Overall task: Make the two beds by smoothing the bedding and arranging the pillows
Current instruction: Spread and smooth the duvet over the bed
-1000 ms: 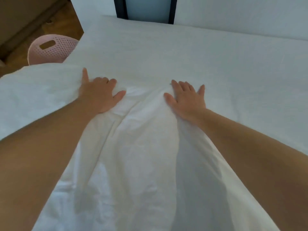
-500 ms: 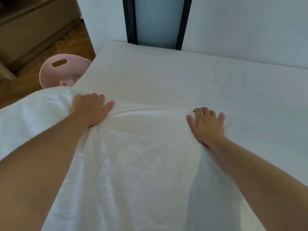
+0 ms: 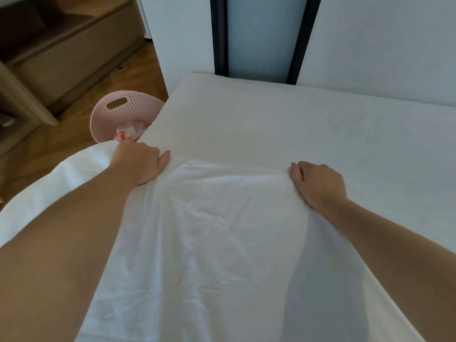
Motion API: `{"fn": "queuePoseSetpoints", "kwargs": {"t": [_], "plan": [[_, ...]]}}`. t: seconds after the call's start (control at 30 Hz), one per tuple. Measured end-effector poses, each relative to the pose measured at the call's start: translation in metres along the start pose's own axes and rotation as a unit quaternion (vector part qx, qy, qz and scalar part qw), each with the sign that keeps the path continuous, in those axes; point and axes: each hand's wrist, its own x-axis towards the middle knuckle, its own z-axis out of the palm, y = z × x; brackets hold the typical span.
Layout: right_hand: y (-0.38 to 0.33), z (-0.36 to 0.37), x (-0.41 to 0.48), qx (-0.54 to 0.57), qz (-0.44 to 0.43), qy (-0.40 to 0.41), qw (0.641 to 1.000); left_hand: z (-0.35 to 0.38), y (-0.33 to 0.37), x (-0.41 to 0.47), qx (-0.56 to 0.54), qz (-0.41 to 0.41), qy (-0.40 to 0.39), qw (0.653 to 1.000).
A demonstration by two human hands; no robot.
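White walls and a dark-framed panel (image 3: pixel 259 33) close off the far side of the room. Wooden floor (image 3: pixel 49 149) and a low wooden cabinet (image 3: pixel 61 58) lie to the far left.

From the head camera, the bed (image 3: pixel 296 124) fills the middle and right, and its far half is bare, flat sheet. A white cover (image 3: pixel 222 243) lies over the near half, creased, with its top edge running across between the two hands.

The left hand (image 3: pixel 140 164) sits near the bed's left side. Its fingers are curled over that edge and a bunch of cloth is gripped in the fist. The right hand (image 3: pixel 318 183) is well apart from it, toward the middle of the bed. It is also closed on the edge, with the fingers folded under and the cloth pinched against the thumb.

Holding the edge at two wide points probably lets the person draw the cover toward the far end evenly, so the stretch between the fists stays taut rather than sagging. The folds nearer the camera suggest the smoothing is only partly done. No pillow shows in this view.

A pink perforated basket (image 3: pixel 123 109) stands on the floor just beside the bed's left edge, with some crumpled paper inside. The cover's overhang on that side hangs close to it and could brush it.
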Motion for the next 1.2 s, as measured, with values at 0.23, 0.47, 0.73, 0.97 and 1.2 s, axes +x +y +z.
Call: {"fn": "queuePoseSetpoints", "kwargs": {"t": [0.23, 0.47, 0.73, 0.97, 1.2], "plan": [[-0.002, 0.002, 0.012, -0.045, 0.015, -0.008, 0.999, 0.004, -0.038, 0.002, -0.053, -0.067, 0.020, 0.996], [-0.010, 0.035, -0.002, -0.144, 0.030, -0.028, 0.989, 0.033, -0.016, -0.006, 0.023, -0.228, -0.083, 0.970], [-0.090, 0.039, -0.074, -0.032, -0.090, -0.096, 0.991, 0.021, 0.034, -0.061, -0.195, -0.096, -0.051, 0.975], [-0.025, 0.017, -0.109, -0.113, 0.048, -0.087, 0.989, -0.004, 0.051, -0.119, -0.210, -0.222, -0.027, 0.952], [0.039, -0.005, -0.208, -0.146, 0.051, -0.106, 0.982, 0.014, 0.075, -0.211, -0.111, -0.208, -0.098, 0.967]]}}
